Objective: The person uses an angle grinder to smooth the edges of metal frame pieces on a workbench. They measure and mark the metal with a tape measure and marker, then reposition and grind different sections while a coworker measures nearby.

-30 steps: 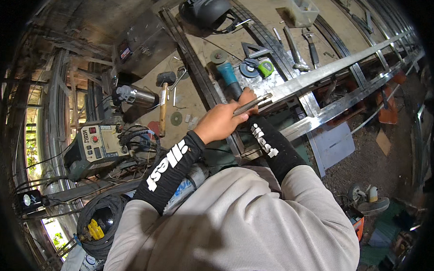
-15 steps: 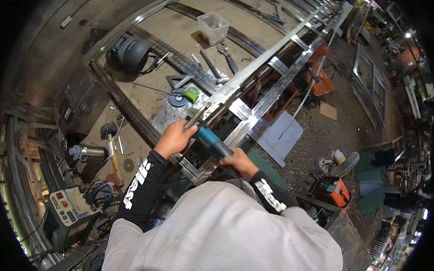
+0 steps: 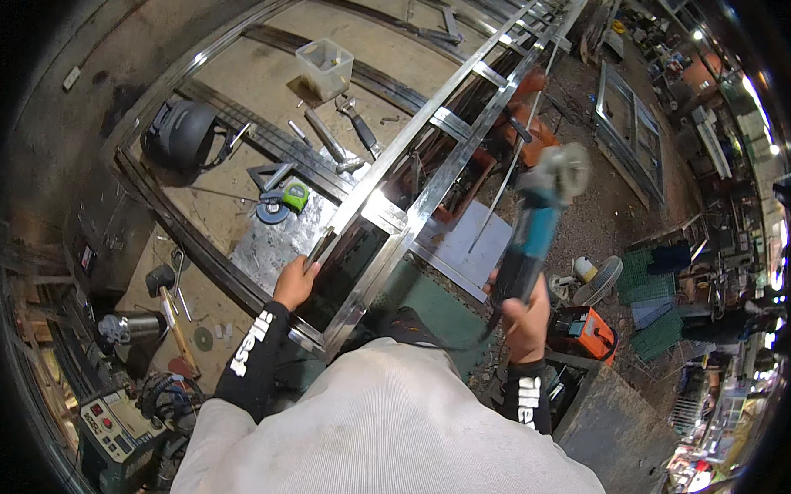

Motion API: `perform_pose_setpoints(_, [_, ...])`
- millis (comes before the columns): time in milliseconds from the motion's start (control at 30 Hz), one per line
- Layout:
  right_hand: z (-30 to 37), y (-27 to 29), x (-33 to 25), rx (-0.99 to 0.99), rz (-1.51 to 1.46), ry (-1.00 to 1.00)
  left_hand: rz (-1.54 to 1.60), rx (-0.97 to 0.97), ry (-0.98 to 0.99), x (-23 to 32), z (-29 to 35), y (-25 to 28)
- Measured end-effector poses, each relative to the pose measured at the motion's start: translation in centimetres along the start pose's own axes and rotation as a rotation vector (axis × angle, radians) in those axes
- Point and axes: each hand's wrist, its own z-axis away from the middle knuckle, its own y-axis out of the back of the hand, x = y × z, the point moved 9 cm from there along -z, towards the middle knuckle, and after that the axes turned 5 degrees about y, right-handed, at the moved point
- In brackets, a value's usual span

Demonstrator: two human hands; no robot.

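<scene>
I stand in a metalworking workshop: the right hand grips an angle grinder, a ladder-like metal frame runs left of that grip, and a welding helmet and adjustable wrench lie beyond the grip of the left hand.

Head camera: left unit of a side-by-side fisheye pair, upright, unmirrored.
Looks down and forward from above the wearer's pale shirt, which is nearest; left fingers and right fingers at middle range; counter beyond, wall upper left, floor right; straight edges bowed.
</scene>
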Motion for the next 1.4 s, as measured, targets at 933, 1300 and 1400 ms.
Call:
perform_pose_setpoints(933, [-14.4, -1.6, 19.1, -0.450, 0.061, -0.668, -0.112, 0.178, 0.308, 0.6, 6.7, -8.5])
perform_pose_setpoints(1300, [-10.6, -7.7, 21.6, -0.875, 0.626, -0.887, -0.028, 0.340, 0.242, 0.5, 6.4, -8.1])
perform_pose_setpoints(1400, [-8.9, -7.6, 22.6, -0.872, 0.694, -0.984, 0.012, 0.351, 0.264, 0.4, 6.5, -8.0])
